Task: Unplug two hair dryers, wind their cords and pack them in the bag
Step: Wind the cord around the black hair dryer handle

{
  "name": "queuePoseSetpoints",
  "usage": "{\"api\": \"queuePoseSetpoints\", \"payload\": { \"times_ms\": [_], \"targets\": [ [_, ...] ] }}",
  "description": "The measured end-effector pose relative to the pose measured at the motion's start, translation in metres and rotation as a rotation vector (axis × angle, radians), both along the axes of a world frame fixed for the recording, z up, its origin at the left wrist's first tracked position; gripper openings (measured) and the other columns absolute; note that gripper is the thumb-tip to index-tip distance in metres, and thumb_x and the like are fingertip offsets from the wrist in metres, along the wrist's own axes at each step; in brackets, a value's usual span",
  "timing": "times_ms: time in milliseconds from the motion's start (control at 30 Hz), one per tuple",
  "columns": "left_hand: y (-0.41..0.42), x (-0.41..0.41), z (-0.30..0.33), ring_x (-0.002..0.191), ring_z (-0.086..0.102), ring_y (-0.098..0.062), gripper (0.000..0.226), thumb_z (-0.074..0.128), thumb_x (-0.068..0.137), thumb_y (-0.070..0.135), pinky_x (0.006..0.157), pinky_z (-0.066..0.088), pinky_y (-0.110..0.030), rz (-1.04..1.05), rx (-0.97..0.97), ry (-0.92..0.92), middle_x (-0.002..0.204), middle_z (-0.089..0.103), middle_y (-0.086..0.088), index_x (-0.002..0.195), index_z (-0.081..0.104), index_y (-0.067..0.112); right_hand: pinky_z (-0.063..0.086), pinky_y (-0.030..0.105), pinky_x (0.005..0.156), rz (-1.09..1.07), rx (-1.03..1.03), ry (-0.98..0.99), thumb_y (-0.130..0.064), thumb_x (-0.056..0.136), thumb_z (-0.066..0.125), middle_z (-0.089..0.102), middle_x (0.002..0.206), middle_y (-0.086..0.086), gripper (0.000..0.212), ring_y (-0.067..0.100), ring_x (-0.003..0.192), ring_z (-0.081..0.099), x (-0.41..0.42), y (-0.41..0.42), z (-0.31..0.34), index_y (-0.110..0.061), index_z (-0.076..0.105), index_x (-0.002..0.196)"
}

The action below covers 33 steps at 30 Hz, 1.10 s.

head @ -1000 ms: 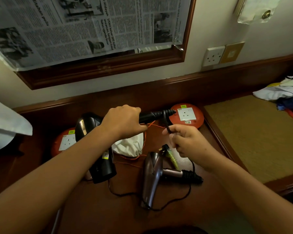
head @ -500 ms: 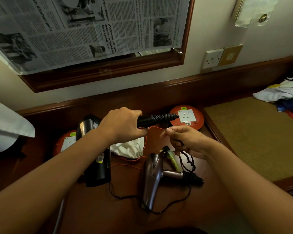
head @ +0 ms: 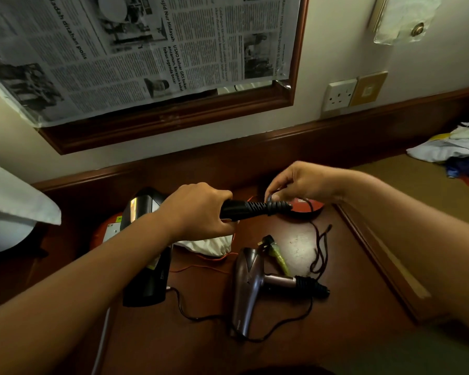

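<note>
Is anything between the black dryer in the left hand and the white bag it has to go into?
Nothing visible blocks it. The left hand grips the black dryer by its handle directly above the white bag, while the right hand pinches its cord, which is not yet fully wound.

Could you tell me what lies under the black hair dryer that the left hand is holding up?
Under the black hair dryer lie a white drawstring bag and an orange socket reel; the left hand and forearm cover most of both.
</note>
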<state>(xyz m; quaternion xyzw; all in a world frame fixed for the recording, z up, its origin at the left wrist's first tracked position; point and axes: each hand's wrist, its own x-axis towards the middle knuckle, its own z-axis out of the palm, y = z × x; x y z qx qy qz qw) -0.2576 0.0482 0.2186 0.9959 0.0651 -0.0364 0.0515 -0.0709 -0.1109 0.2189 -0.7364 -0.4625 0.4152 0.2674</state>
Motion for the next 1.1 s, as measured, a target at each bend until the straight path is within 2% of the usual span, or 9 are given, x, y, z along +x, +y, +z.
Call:
{"api": "queuePoseSetpoints", "payload": {
  "times_ms": [100, 200, 300, 367, 567, 667, 767, 933, 1100],
  "targets": [
    [-0.002, 0.002, -0.002, 0.058, 0.049, -0.007, 0.023, 0.06, 0.082, 0.05, 0.054, 0.036, -0.022, -0.006, 0.03, 0.028, 0.069, 0.053, 0.01, 0.089, 0.051, 0.03, 0.047, 0.019, 0.073, 0.066, 0.032, -0.218, -0.016, 0.085, 0.068, 0.07, 0.091, -0.005, 0.013, 0.003, 0.082, 0.064, 0.002, 0.005, 0.019, -0.026, 0.075, 0.091],
    [-0.002, 0.005, -0.003, 0.059, 0.051, -0.007, 0.022, 0.059, 0.082, 0.05, 0.056, 0.041, -0.024, 0.009, 0.027, 0.062, 0.07, 0.055, 0.008, 0.087, 0.051, 0.03, 0.049, 0.018, 0.076, 0.117, 0.071, -0.469, -0.022, 0.084, 0.07, 0.069, 0.089, -0.01, 0.011, 0.005, 0.086, 0.064, 0.0, 0.011, 0.031, -0.026, 0.075, 0.093],
    [-0.002, 0.007, -0.004, 0.056, 0.049, -0.007, 0.022, 0.058, 0.082, 0.05, 0.053, 0.037, -0.025, 0.035, 0.05, 0.087, 0.067, 0.053, 0.008, 0.082, 0.049, 0.03, 0.051, 0.025, 0.078, 0.167, 0.084, -0.663, -0.026, 0.086, 0.066, 0.069, 0.088, -0.012, 0.01, 0.007, 0.086, 0.063, -0.006, 0.013, 0.037, -0.027, 0.074, 0.093],
    [-0.001, 0.01, -0.006, 0.055, 0.046, -0.007, 0.023, 0.057, 0.082, 0.051, 0.053, 0.036, -0.026, 0.062, 0.072, 0.095, 0.066, 0.051, 0.009, 0.082, 0.05, 0.029, 0.053, 0.031, 0.073, 0.158, 0.076, -0.749, -0.029, 0.089, 0.063, 0.069, 0.087, -0.011, 0.01, 0.012, 0.083, 0.063, -0.013, 0.011, 0.038, -0.029, 0.072, 0.092],
    [0.002, 0.018, -0.013, 0.058, 0.046, -0.008, 0.026, 0.057, 0.08, 0.053, 0.055, 0.036, -0.028, 0.199, 0.042, 0.095, 0.068, 0.05, 0.008, 0.08, 0.05, 0.028, 0.047, 0.03, 0.06, 0.057, 0.097, -0.875, -0.033, 0.094, 0.05, 0.062, 0.085, -0.003, 0.016, 0.02, 0.074, 0.058, -0.046, 0.005, 0.03, -0.024, 0.064, 0.093],
    [0.005, 0.021, -0.016, 0.061, 0.05, -0.011, 0.028, 0.057, 0.078, 0.054, 0.058, 0.04, -0.029, 0.29, 0.006, 0.075, 0.07, 0.052, 0.007, 0.081, 0.053, 0.027, 0.046, 0.031, 0.065, -0.054, 0.099, -0.809, -0.03, 0.099, 0.04, 0.059, 0.091, 0.0, 0.022, 0.021, 0.084, 0.059, -0.067, 0.007, 0.011, -0.019, 0.059, 0.102],
    [0.01, 0.021, -0.016, 0.066, 0.053, -0.014, 0.032, 0.057, 0.079, 0.056, 0.061, 0.043, -0.03, 0.333, 0.025, 0.049, 0.071, 0.052, 0.008, 0.087, 0.056, 0.026, 0.049, 0.033, 0.084, -0.293, 0.262, -0.557, -0.014, 0.099, 0.039, 0.061, 0.11, 0.005, 0.03, 0.021, 0.101, 0.058, -0.086, 0.0, -0.012, -0.011, 0.054, 0.125],
    [0.008, 0.016, -0.008, 0.067, 0.053, -0.016, 0.031, 0.056, 0.08, 0.057, 0.063, 0.045, -0.031, 0.306, 0.033, -0.001, 0.07, 0.051, 0.008, 0.087, 0.054, 0.026, 0.037, 0.018, 0.047, -0.531, 0.389, 0.281, -0.009, 0.097, 0.047, 0.054, 0.069, 0.001, 0.012, 0.002, 0.05, 0.046, -0.091, -0.009, -0.041, -0.012, 0.058, 0.1],
    [0.0, 0.012, -0.002, 0.065, 0.052, -0.016, 0.029, 0.057, 0.082, 0.054, 0.064, 0.044, -0.031, 0.251, -0.007, -0.036, 0.067, 0.049, 0.01, 0.084, 0.05, 0.026, 0.029, 0.022, 0.037, -0.459, 0.243, 0.347, -0.021, 0.1, 0.045, 0.047, 0.058, 0.002, 0.024, 0.009, 0.039, 0.035, -0.073, -0.01, -0.046, -0.009, 0.061, 0.085]
  ]
}}
